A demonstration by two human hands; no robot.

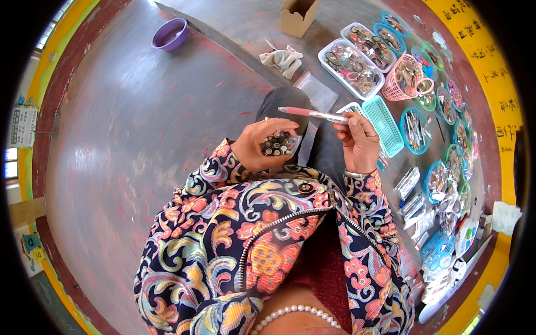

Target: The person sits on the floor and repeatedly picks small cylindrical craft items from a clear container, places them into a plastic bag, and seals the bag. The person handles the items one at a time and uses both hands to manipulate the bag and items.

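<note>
My left hand [247, 149] is closed around a bundle of pens [274, 146] in a clear plastic bag, with their round ends showing. Between the thumb and fingers of my right hand [360, 142] is a single pen [307, 112], its pinkish-red end pointing left. That pen lies nearly level, just above the bundle and apart from it. Both hands are in front of my knees, and dark trousers [281, 102] show behind them. Right beside my right hand stands a turquoise plastic basket [385, 127].
White trays [365, 92] of small goods stand ahead on the right, with a pink basket [400, 78] and several round baskets of goods. A cloth [283, 60], a clear bag [318, 91], a cardboard box [296, 25] and a purple basin [178, 39] are on the floor ahead.
</note>
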